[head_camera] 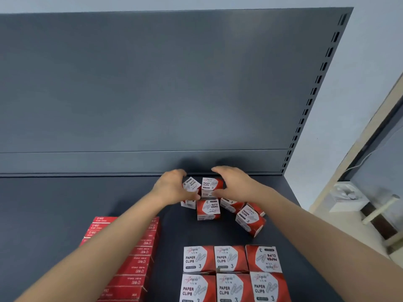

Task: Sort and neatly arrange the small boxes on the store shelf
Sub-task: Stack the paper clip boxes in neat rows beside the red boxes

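At the back of the dark shelf [54, 203] lies a loose heap of red-and-white paper clip boxes. My left hand [172, 187] wraps around a tilted box [192, 184] in the heap. My right hand [234, 184] grips the box beside it [211, 184] from the right, thumb on its front. Lower in the heap sit one upside-down box [208, 209] and a tilted box [250, 219]. Near the front edge, several paper clip boxes [231, 273] stand in two tidy rows. A row of flat red staple boxes [135, 258] runs along the left, partly hidden by my left forearm.
The shelf's grey back panel [152, 83] rises right behind the heap. A slotted upright [314, 90] marks the shelf's right end. Beyond it are a pale wall and, lower right, a white box on the floor [346, 197].
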